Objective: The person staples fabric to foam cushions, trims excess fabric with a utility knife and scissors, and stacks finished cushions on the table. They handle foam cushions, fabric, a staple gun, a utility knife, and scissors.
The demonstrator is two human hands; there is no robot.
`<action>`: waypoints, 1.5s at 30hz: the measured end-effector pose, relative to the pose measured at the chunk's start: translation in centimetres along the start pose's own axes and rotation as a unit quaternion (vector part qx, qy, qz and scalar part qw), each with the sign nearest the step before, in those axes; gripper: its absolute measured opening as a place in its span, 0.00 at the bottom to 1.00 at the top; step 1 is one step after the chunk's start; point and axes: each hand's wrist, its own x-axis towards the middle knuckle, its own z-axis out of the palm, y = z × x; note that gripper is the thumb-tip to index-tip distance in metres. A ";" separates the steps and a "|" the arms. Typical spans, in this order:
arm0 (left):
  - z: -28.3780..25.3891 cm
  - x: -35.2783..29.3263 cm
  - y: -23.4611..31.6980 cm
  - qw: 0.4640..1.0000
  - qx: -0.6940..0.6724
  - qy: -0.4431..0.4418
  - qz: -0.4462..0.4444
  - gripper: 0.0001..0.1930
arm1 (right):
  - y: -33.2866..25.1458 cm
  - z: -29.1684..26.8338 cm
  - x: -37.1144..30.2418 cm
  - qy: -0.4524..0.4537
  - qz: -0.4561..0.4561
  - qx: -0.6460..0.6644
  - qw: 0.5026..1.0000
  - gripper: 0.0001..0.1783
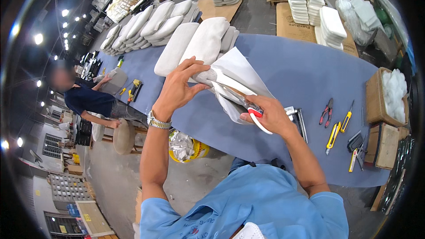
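My left hand [182, 79] pinches the edge of a light upholstered pad with loose white fabric [239, 66] over the blue-covered table. In my right hand [272, 113] is a pair of scissors [256, 117] with red and white handles, its blades lying against the fabric's folded edge. Whether the blades are apart is hard to make out. Just beyond my left hand lie padded white cushions [206, 40].
Pliers [326, 113], a yellow cutter [333, 137], a screwdriver [347, 117] and a box of white stuffing [385, 97] are on the right. Left, a co-worker [90, 93] handles a cushion near a staple gun [135, 90]. A yellow bucket of scraps [200, 149] stands below the table edge.
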 end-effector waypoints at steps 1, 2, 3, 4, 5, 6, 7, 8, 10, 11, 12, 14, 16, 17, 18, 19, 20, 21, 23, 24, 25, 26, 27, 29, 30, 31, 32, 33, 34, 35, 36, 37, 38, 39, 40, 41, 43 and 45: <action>0.0 -0.2 -0.2 1.000 -0.012 -0.002 0.005 0.30 | -0.1 0.2 0.0 -0.006 0.005 -0.007 1.000 0.37; -0.1 -0.3 -0.4 1.000 -0.024 -0.004 0.010 0.30 | 0.1 0.5 0.1 -0.003 -0.010 -0.018 1.000 0.36; -0.2 -0.5 -0.3 1.000 -0.027 -0.003 0.007 0.30 | 0.2 0.6 0.1 0.000 -0.018 -0.025 1.000 0.35; -0.2 -0.7 -0.2 1.000 -0.031 -0.001 0.005 0.29 | 0.2 0.7 0.2 0.002 -0.026 -0.033 0.999 0.35; -0.3 -0.8 -0.2 0.999 -0.035 0.000 0.002 0.29 | 0.2 0.8 0.3 0.004 -0.035 -0.040 0.999 0.35; -0.2 -1.0 -0.3 1.000 -0.028 0.002 0.006 0.29 | 0.1 0.7 0.5 0.008 -0.040 -0.044 0.998 0.34; -0.2 -1.2 -0.5 1.000 -0.021 0.004 0.011 0.29 | 0.0 0.7 0.6 0.012 -0.044 -0.048 0.998 0.34; -0.2 -1.4 -0.7 1.000 -0.015 0.006 0.015 0.29 | -0.1 0.8 0.8 0.015 -0.049 -0.051 0.997 0.33; -0.1 -1.6 -0.5 1.000 -0.013 0.009 0.009 0.29 | 0.0 0.9 0.9 0.019 -0.059 -0.040 0.997 0.32; -0.1 -1.7 -0.4 1.000 -0.012 0.010 0.007 0.29 | 0.0 1.0 0.9 0.020 -0.064 -0.034 0.997 0.32; -0.1 -1.9 -0.1 1.000 -0.014 0.007 0.002 0.29 | -0.1 0.9 1.0 0.009 -0.060 -0.042 0.997 0.31; -0.2 -2.1 0.5 1.000 -0.020 0.002 -0.008 0.30 | -0.5 0.6 1.4 -0.013 -0.051 -0.057 0.997 0.30; -0.2 -2.3 0.8 1.000 -0.012 0.006 -0.002 0.31 | -0.6 0.4 1.8 -0.028 -0.061 -0.053 0.996 0.30; -0.1 -2.4 0.9 1.000 -0.009 0.008 0.001 0.31 | -0.6 0.4 1.9 -0.036 -0.065 -0.051 0.996 0.29; -0.1 -2.4 1.0 1.000 -0.009 0.010 0.002 0.31 | -0.5 0.4 2.0 -0.030 -0.077 -0.050 0.995 0.28; -0.1 -2.5 1.0 1.000 -0.009 0.012 0.003 0.31 | -0.4 0.4 2.1 -0.024 -0.089 -0.049 0.995 0.27; 0.0 -2.6 1.0 1.000 -0.009 0.014 0.004 0.31 | -0.3 0.4 2.1 -0.018 -0.100 -0.049 0.994 0.27; -0.1 -2.7 1.0 1.000 -0.009 0.014 0.002 0.31 | -0.5 0.4 2.2 -0.024 -0.098 -0.056 0.993 0.26; -0.1 -3.0 0.8 1.000 -0.010 0.015 -0.002 0.31 | -0.9 0.2 2.2 -0.036 -0.095 -0.072 0.992 0.26; -0.1 -3.0 0.8 1.000 -0.012 0.016 -0.003 0.31 | -0.8 0.2 2.2 -0.028 -0.104 -0.072 0.992 0.26; -0.1 -3.0 0.9 1.000 -0.015 0.016 -0.005 0.30 | -0.5 0.3 2.2 -0.020 -0.114 -0.073 0.991 0.26; -0.1 -3.0 0.9 1.000 -0.018 0.017 -0.006 0.30 | -0.3 0.5 2.2 -0.012 -0.124 -0.073 0.990 0.26; 0.0 -2.9 0.9 1.000 -0.021 0.019 -0.007 0.30 | -0.1 0.6 2.2 -0.009 -0.126 -0.072 0.989 0.26; 0.1 -2.7 1.0 0.999 -0.026 0.022 -0.008 0.30 | 0.3 0.7 2.1 -0.001 -0.131 -0.071 0.989 0.26; 0.1 -2.6 1.0 0.999 -0.025 0.021 -0.011 0.30 | 0.4 0.8 2.1 0.000 -0.131 -0.068 0.989 0.26; 0.1 -2.5 1.2 0.999 -0.025 0.020 -0.013 0.30 | 0.5 0.8 2.1 0.001 -0.131 -0.065 0.989 0.26; 0.1 -2.3 1.3 0.999 -0.024 0.019 -0.015 0.30 | 0.5 0.7 2.1 0.003 -0.131 -0.062 0.989 0.26; 0.1 -2.3 1.4 0.999 -0.022 0.017 -0.020 0.30 | 0.5 0.6 2.1 0.001 -0.129 -0.061 0.990 0.27; 0.0 -2.2 1.6 0.999 -0.020 0.015 -0.023 0.30 | 0.5 0.4 2.1 -0.002 -0.126 -0.060 0.990 0.28; 0.0 -2.1 1.7 0.999 -0.018 0.013 -0.027 0.29 | 0.4 0.2 2.1 -0.004 -0.125 -0.059 0.990 0.28; -0.1 -2.2 1.7 1.000 -0.015 0.014 -0.024 0.29 | 0.5 0.2 2.0 -0.007 -0.122 -0.052 0.991 0.28; -0.2 -2.2 1.6 1.000 -0.011 0.015 -0.021 0.29 | 0.8 0.0 1.7 -0.011 -0.120 -0.046 0.992 0.29; -0.3 -2.3 1.5 1.000 -0.007 0.016 -0.020 0.29 | 1.1 -0.2 1.4 -0.015 -0.118 -0.040 0.992 0.29; -0.4 -2.9 1.2 1.000 -0.008 0.011 -0.024 0.28 | 1.4 -0.3 0.7 0.006 -0.080 -0.016 0.997 0.30; -0.5 -3.9 0.6 0.999 -0.007 0.010 -0.035 0.27 | 1.6 -0.3 -0.4 0.020 -0.047 0.010 0.999 0.30; -0.7 -5.0 0.1 0.999 -0.002 0.016 -0.051 0.27 | 2.2 -0.7 -1.5 0.029 -0.020 0.033 0.999 0.31; -0.6 -6.1 -0.5 0.998 -0.001 0.023 -0.055 0.26 | 8.0 -0.7 -5.1 0.132 0.070 0.051 0.987 0.33; 0.1 -7.7 -1.8 0.996 0.001 0.034 -0.079 0.27 | 10.4 -3.6 -8.4 0.113 0.228 -0.063 0.965 0.28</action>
